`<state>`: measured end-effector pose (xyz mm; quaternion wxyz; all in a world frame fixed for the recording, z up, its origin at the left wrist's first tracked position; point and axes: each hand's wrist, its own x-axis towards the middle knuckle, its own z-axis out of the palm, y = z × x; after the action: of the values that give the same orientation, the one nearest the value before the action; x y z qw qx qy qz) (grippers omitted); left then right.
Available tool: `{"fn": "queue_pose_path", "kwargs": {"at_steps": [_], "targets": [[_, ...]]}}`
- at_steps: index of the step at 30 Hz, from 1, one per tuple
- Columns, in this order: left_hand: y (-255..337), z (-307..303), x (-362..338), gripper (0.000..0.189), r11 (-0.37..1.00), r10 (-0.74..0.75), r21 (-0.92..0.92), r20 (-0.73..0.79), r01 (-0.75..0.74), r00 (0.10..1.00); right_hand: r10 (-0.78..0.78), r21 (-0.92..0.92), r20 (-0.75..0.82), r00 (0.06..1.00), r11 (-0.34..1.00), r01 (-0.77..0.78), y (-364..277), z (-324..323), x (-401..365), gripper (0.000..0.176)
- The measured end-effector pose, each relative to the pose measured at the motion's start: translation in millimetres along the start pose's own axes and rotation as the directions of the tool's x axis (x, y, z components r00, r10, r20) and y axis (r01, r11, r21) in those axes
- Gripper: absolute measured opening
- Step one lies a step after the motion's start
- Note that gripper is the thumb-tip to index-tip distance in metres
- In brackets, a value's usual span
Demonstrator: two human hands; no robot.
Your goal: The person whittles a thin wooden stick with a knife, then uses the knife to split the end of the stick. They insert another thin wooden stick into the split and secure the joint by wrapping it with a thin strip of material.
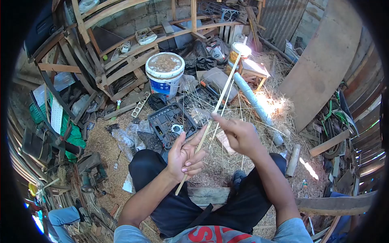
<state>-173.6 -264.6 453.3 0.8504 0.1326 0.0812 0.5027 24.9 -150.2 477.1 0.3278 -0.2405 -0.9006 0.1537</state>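
A long, thin pale strip (220, 99) of wood or bamboo slants up from above my lap toward the paint pails. My left hand (187, 157) holds its lower part, with some fingers curled round it and the index finger stretched along it. Higher up, my right hand (237, 133) is closed beside the strip, its fingers bent over something. A blade-like, blurred shape (204, 113) shows at its fingertips, crossing the strip; its handle is hidden. A second thin strip (222, 114) hangs close beside the first.
An open tool case (172, 124) lies ahead on the shavings. Behind it stands a large white bucket (165, 73). A grey-blue pipe (259, 109) and a small wooden stool (254, 68) are at the right. A wooden board (208, 196) lies between my legs.
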Motion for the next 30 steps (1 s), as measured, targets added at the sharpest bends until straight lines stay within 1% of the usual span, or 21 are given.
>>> {"fn": "queue_pose_path", "kwargs": {"at_steps": [3,4,7,8,9,10,11,12,13,14,15,16,19,21,22,25,26,28,30], "targets": [[-2,-4,-1,0.061,0.999,-0.028,0.041,-0.010,0.028,1.000,0.087,-0.038,-0.072,0.994,0.995,-0.090,20,-7,0,0.059],[-2,-5,-1,0.061,0.998,-0.037,0.052,-0.018,0.038,0.999,0.068,-0.009,-0.105,0.992,0.998,-0.069,21,-6,1,0.057],[-1,-4,-3,0.061,0.996,-0.029,0.080,-0.072,0.035,0.997,0.023,-0.050,-0.182,0.983,0.998,-0.033,20,0,1,0.055],[-3,-6,-5,0.061,0.993,-0.031,0.110,-0.065,0.038,0.997,0.079,-0.063,-0.200,0.977,0.994,-0.093,30,-2,0,0.053],[-8,-8,-7,0.061,0.988,-0.079,0.129,-0.077,0.089,0.994,0.212,-0.017,-0.272,0.939,0.974,-0.225,48,-8,0,0.051],[-14,-11,-11,0.061,0.980,-0.126,0.146,-0.089,0.138,0.988,0.377,0.087,-0.287,0.881,0.926,-0.368,48,-26,5,0.047],[-19,-12,-13,0.061,0.969,-0.174,0.160,-0.101,0.189,0.979,0.531,0.196,-0.292,0.795,0.847,-0.494,49,-44,10,0.045],[-21,-12,-14,0.062,0.964,-0.191,0.167,-0.104,0.206,0.976,0.511,0.281,-0.364,0.779,0.857,-0.431,65,-46,6,0.043],[-19,-11,-13,0.062,0.971,-0.175,0.149,-0.085,0.186,0.981,0.489,0.354,-0.433,0.758,0.865,-0.355,76,-50,4,0.042],[-17,-11,-12,0.062,0.978,-0.153,0.129,-0.069,0.161,0.986,0.599,0.529,-0.400,0.694,0.769,-0.358,80,-49,-3,0.041],[-16,-11,-11,0.062,0.985,-0.128,0.105,-0.056,0.134,0.990,0.698,0.686,-0.337,0.632,0.642,-0.343,78,-47,-6,0.041],[-15,-11,-10,0.057,0.993,-0.104,0.055,-0.050,0.107,0.993,0.792,0.822,-0.283,0.541,0.491,-0.288,61,-41,2,0.037],[-18,-13,-8,0.056,0.989,-0.133,0.058,-0.066,0.137,0.989,0.764,0.882,-0.117,0.634,0.374,-0.287,39,-22,7,0.031],[-20,-12,-5,0.056,0.986,-0.132,0.094,-0.055,0.137,0.990,0.746,0.834,-0.028,0.665,0.384,-0.396,29,-9,8,0.025],[-22,-12,-4,0.055,0.985,-0.129,0.109,-0.049,0.133,0.990,0.725,0.893,-0.011,0.689,0.317,-0.319,25,-2,8,0.022],[-25,-15,2,0.055,0.991,-0.125,0.040,0.005,0.125,0.992,0.711,0.955,0.041,0.702,0.178,-0.236,25,2,10,0.020],[-25,-16,3,0.055,0.991,-0.114,0.065,-0.022,0.115,0.993,0.715,0.957,0.057,0.697,0.159,-0.242,25,0,11,0.023],[-26,-16,5,0.055,0.988,-0.089,0.118,-0.079,0.098,0.993,0.693,0.958,0.084,0.716,0.142,-0.251,28,-1,8,0.023],[-28,-9,9,0.056,0.988,-0.063,0.130,-0.138,0.081,0.988,0.690,0.955,0.101,0.717,0.136,-0.266,24,0,7,0.024]]}}
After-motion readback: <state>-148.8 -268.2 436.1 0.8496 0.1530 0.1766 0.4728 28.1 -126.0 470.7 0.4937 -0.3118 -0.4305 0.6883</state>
